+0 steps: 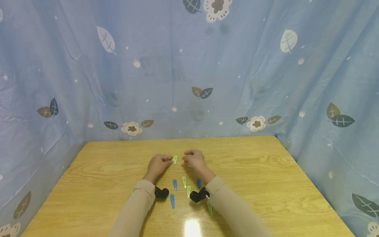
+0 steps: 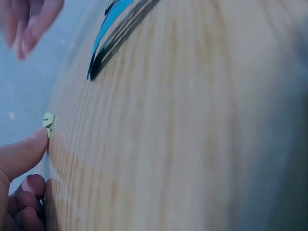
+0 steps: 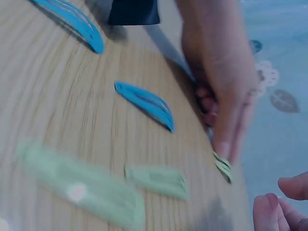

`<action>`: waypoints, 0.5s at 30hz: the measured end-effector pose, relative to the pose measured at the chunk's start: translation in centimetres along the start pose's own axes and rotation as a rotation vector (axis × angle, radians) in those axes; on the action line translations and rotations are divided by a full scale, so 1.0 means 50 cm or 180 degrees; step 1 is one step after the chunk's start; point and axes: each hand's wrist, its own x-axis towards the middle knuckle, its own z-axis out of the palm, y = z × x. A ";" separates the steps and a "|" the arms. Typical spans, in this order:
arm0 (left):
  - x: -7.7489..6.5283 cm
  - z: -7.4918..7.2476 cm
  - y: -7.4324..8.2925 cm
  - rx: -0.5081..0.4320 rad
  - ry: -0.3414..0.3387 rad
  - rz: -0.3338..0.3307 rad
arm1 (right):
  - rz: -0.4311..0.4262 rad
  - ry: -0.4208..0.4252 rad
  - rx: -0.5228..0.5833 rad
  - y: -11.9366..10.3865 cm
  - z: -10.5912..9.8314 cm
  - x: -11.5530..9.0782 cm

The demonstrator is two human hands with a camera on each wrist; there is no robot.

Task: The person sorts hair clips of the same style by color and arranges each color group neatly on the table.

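Observation:
My left hand [image 1: 157, 166] pinches light green snap hair clips [image 1: 174, 159] between thumb and fingers, low over the far middle of the table. Two clips seem to overlap there, and in the right wrist view the green clip [image 3: 223, 167] pokes out beyond the fingertips. Just to the right hovers my right hand [image 1: 195, 160], fingers loosely bent. Its thumb [image 3: 293, 186] stands apart from the fingers in the right wrist view, with nothing seen between them. Nearer to me lie loose blue clips [image 1: 175, 185] and green clips [image 1: 188, 191], spread between the two forearms.
The wooden table [image 1: 281, 184] reaches back to a blue patterned curtain [image 1: 177, 65], which also hangs along both sides. A darker blue clip [image 1: 198, 183] and a green clip [image 1: 209, 208] lie beside the right forearm. Black wrist cameras [image 1: 161, 193] jut inward from both sleeves.

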 end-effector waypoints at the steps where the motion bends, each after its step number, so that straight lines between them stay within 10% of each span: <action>1: -0.001 0.000 0.000 -0.0003 -0.0006 -0.0003 | -0.0024 -0.0018 0.0011 0.000 -0.012 -0.003; 15: -0.005 -0.003 0.002 0.0001 -0.0008 -0.0007 | -0.0102 -0.0025 -0.0034 0.022 -0.183 -0.083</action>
